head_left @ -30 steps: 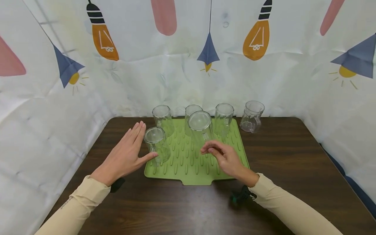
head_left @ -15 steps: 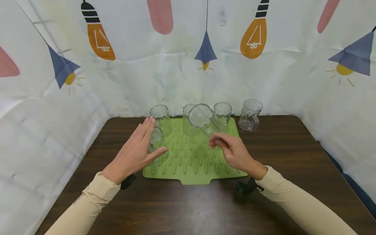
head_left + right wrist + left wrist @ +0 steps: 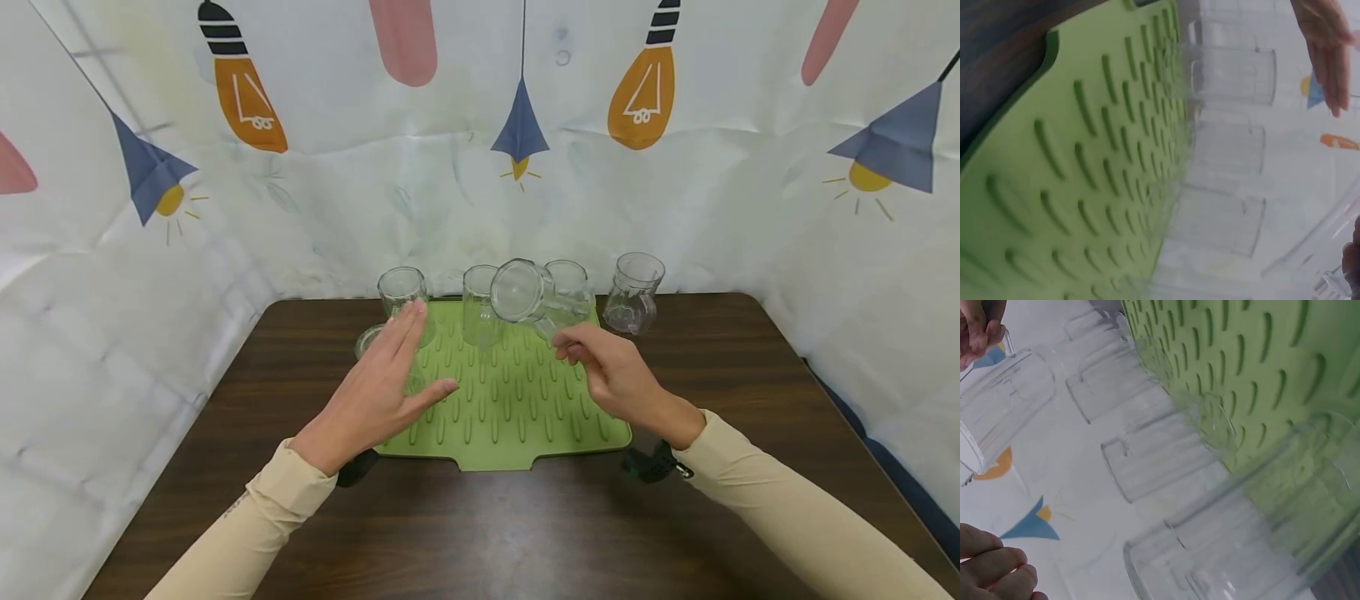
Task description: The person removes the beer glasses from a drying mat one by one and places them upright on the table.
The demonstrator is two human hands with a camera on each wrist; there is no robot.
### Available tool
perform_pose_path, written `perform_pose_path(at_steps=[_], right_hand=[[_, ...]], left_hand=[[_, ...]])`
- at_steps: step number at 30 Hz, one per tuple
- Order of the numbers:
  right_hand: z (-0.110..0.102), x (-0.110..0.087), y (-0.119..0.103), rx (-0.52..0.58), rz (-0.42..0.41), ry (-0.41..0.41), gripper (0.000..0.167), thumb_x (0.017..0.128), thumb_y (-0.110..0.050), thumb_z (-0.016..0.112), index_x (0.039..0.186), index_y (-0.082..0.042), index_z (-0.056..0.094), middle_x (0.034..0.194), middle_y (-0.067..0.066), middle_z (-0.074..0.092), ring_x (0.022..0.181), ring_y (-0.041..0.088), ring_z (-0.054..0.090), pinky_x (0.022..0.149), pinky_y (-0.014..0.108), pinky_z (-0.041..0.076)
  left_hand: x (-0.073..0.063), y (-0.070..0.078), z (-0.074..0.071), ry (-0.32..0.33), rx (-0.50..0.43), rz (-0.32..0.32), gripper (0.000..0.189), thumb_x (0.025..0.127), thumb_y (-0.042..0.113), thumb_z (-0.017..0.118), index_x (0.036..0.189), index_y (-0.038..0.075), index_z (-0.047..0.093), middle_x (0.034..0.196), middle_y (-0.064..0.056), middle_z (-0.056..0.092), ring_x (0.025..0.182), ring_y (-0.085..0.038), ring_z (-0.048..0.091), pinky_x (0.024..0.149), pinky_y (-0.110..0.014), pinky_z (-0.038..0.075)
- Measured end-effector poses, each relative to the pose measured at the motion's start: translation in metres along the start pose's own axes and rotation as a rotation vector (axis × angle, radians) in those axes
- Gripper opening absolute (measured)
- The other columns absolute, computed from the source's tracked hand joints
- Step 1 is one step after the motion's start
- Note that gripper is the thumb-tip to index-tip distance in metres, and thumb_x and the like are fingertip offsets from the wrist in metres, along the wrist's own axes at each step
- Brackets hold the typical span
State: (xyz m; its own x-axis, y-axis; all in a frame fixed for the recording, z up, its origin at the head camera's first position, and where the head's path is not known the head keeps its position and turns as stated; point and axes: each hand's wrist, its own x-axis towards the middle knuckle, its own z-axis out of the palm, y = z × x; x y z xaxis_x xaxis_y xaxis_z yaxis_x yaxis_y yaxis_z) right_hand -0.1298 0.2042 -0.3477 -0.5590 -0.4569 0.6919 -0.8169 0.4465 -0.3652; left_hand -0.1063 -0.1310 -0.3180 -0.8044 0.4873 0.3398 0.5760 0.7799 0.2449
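Observation:
A clear glass mug (image 3: pixel 517 290) hangs tilted above the green ridged mat (image 3: pixel 495 442), one round end facing left. My right hand (image 3: pixel 626 375) grips it by its handle. In the left wrist view the same mug (image 3: pixel 1013 397) appears well off the mat. My left hand (image 3: pixel 382 396) is held over the mat's left side, fingers straight together and thumb apart, holding nothing. It hides most of a front-left glass mug (image 3: pixel 367 340). Behind stand more glass mugs: the back-left mug (image 3: pixel 401 285), the middle mug (image 3: pixel 478 312) and the back-right mug (image 3: pixel 573 287), partly covered by the held one.
Another glass mug (image 3: pixel 636 287) stands on the dark wooden table (image 3: pixel 712 358), right of the mat. A white patterned curtain (image 3: pixel 315 225) encloses the table's back and sides. Black straps (image 3: pixel 651 462) sit at both wrists.
The held mug has tipped from nearly upright toward sideways as my right hand moved right and slightly up. My left hand has moved right, over the front-left mug. The head view has shifted slightly.

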Motion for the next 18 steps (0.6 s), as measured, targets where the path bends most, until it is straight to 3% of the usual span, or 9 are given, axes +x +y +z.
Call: perform_pose_path(at_steps=[10, 18], right_hand=[[-0.018, -0.004, 0.010, -0.239, -0.211, -0.001, 0.058, 0.074, 0.035, 0.042, 0.115, 0.000, 0.061, 0.095, 0.008, 0.064, 0.084, 0.017, 0.057, 0.069, 0.030, 0.051], [-0.030, -0.010, 0.012, -0.345, -0.327, -0.067, 0.053, 0.081, 0.027, 0.036, 0.120, 0.001, 0.061, 0.100, 0.009, 0.066, 0.089, 0.022, 0.059, 0.075, 0.037, 0.051]], left_hand=[[0.010, 0.017, 0.013, 0.005, -0.061, 0.049, 0.097, 0.102, 0.058, 0.057, 0.167, 0.009, 0.005, 0.176, -0.013, 0.012, 0.164, -0.034, 0.017, 0.131, -0.057, 0.025], [0.020, 0.030, 0.026, -0.012, -0.140, 0.039, 0.095, 0.103, 0.056, 0.057, 0.168, 0.014, 0.002, 0.177, -0.007, 0.009, 0.165, -0.029, 0.015, 0.132, -0.053, 0.025]])
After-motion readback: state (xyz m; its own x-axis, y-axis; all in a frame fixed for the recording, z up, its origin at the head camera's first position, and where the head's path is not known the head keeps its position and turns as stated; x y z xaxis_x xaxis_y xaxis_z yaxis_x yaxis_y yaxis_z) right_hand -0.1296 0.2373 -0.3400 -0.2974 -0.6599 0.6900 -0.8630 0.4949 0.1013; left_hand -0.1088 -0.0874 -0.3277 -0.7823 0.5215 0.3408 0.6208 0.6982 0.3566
